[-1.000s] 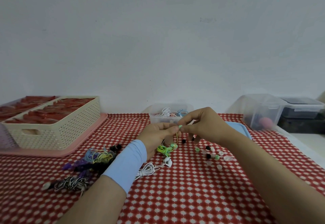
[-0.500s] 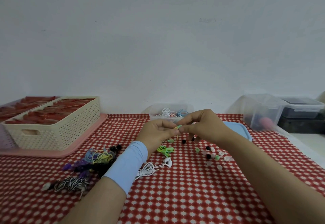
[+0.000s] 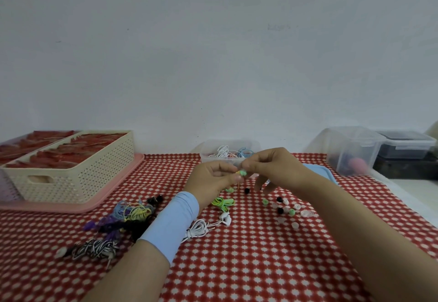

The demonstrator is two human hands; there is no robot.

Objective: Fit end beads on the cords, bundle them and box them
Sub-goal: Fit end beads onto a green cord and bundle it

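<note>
Hands barely budged since a second ago: my left hand (image 3: 211, 179) pinches the tip of the green cord (image 3: 222, 202), my right hand (image 3: 275, 169) pinches the green bead (image 3: 242, 173) touching it from the right, so I'd push leftward, slack trailing onto the tablecloth (image 3: 237, 254).

No text, labels, brands, numbers or signs can be read anywhere in this view. A faint grey mark on the wall (image 3: 279, 26) is too smudged to make out as writing. The tubs and baskets on the table show no legible print.
</note>
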